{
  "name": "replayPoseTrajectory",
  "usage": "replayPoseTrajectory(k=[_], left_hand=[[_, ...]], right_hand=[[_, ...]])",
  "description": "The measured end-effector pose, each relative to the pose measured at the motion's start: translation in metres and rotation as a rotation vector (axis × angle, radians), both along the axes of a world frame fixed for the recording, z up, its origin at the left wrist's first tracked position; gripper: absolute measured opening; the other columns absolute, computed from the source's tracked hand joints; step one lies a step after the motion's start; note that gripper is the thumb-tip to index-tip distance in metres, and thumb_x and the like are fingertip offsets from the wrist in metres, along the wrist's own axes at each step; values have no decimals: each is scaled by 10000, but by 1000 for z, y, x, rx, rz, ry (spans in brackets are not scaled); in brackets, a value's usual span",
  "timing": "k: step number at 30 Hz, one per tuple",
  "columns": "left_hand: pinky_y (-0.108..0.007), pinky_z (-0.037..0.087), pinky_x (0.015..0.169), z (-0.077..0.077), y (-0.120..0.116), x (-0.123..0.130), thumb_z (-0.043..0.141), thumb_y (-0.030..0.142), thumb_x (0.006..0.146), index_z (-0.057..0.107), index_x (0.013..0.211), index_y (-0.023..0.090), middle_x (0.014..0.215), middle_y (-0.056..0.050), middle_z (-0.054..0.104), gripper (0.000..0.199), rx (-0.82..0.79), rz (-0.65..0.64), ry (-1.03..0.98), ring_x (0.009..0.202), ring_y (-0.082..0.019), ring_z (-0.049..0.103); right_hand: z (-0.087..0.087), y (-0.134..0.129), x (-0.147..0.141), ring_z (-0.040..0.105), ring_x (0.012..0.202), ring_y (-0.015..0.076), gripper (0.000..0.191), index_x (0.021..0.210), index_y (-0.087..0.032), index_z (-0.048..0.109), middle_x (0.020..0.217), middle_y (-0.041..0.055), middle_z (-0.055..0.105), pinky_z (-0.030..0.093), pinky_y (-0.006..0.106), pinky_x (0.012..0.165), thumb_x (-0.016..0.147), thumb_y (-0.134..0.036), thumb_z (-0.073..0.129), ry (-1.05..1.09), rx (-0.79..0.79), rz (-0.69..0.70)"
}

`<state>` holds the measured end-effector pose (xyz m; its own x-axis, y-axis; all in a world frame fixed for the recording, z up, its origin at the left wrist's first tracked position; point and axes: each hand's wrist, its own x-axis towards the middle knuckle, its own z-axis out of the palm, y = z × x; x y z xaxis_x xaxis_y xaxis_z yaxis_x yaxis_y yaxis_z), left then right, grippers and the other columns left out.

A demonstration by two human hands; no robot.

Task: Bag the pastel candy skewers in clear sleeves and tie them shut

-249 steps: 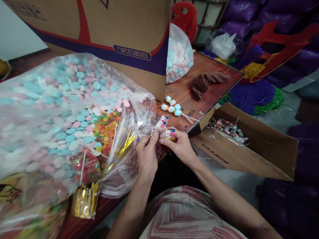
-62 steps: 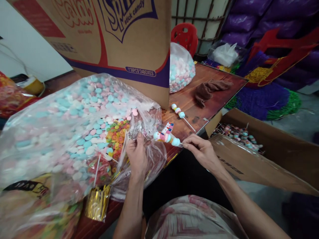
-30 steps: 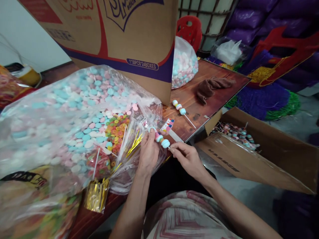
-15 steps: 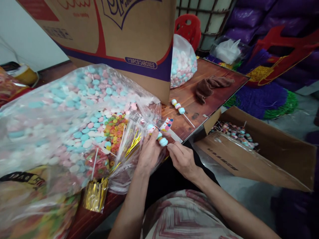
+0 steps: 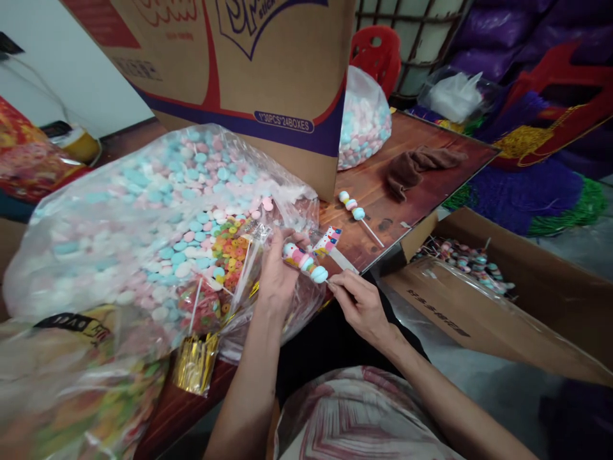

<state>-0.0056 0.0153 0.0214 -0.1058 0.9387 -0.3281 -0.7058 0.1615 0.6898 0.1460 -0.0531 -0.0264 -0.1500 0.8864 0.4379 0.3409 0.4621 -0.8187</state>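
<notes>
A candy skewer of blue, pink and white pieces, apparently in a printed clear wrapper, lies across the fingers of my left hand. That hand is open, its thumb lifted off the candy. My right hand is closed, with thumb and forefinger pinching the skewer's lower end, where the stick is mostly hidden. Just beyond, a printed wrapper rests at the table edge. Another candy skewer with a bare white stick lies on the table. Gold twist ties stand in a small packet to the left.
A large clear bag of pastel candies covers the left of the table, with ring gummies at its mouth. Behind stands a tall carton. A brown cloth lies at the right. An open carton of finished skewers sits lower right.
My left thumb has come up off the candy skewer and the hand has opened. My right hand keeps its pinch at the lower end. The whole view has shifted slightly.
</notes>
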Motion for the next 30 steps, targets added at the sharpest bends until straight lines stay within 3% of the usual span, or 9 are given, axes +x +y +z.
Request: replayPoseTrajectory(k=[4, 10, 16, 23, 25, 30], left_hand=[[-208, 480, 566, -6, -1, 3, 788, 417, 776, 635, 764, 147, 601, 31, 556, 311, -10, -75, 10, 549, -85, 561], [-211, 486, 581, -11, -6, 4, 822, 327, 745, 600, 724, 153, 566, 43, 520, 283, -11, -188, 23, 534, -84, 549], [-229, 530, 672, -9, -6, -1, 799, 335, 769, 622, 750, 152, 650, 21, 578, 256, -44, -125, -30, 629, -97, 602], [-223, 515, 613, -10, -12, 6, 862, 300, 685, 591, 664, 149, 577, 32, 537, 311, -21, -183, 88, 619, -120, 620], [-246, 537, 650, -9, -11, 2, 850, 307, 705, 610, 711, 149, 624, 21, 579, 287, -33, -150, 68, 635, -123, 627], [-238, 540, 667, 1, 0, -19, 781, 389, 790, 595, 746, 162, 626, 31, 562, 297, -74, 88, -7, 636, -110, 627]], right_hand=[[-2, 0, -2, 541, 691, 155, 160, 938, -202, 613, 779, 38, 575, 453, 294, 650, 986, -160, 467, -51, 27, 26], [0, -2, -8, 518, 675, 147, 151, 913, -199, 597, 771, 32, 566, 446, 283, 640, 981, -143, 474, -25, 7, 1], [2, -5, -6, 527, 679, 146, 154, 858, -196, 590, 759, 28, 574, 441, 284, 651, 974, -150, 501, 52, -57, 28], [3, 1, -10, 521, 669, 138, 158, 838, -195, 598, 728, 7, 546, 426, 270, 650, 972, -170, 518, 90, -94, 12], [3, 0, -7, 527, 671, 137, 162, 840, -194, 600, 737, 9, 558, 427, 268, 653, 976, -176, 515, 84, -101, 28], [3, -3, 23, 571, 689, 136, 123, 886, -200, 625, 779, 13, 602, 441, 257, 666, 966, -168, 536, 61, -47, 114]])
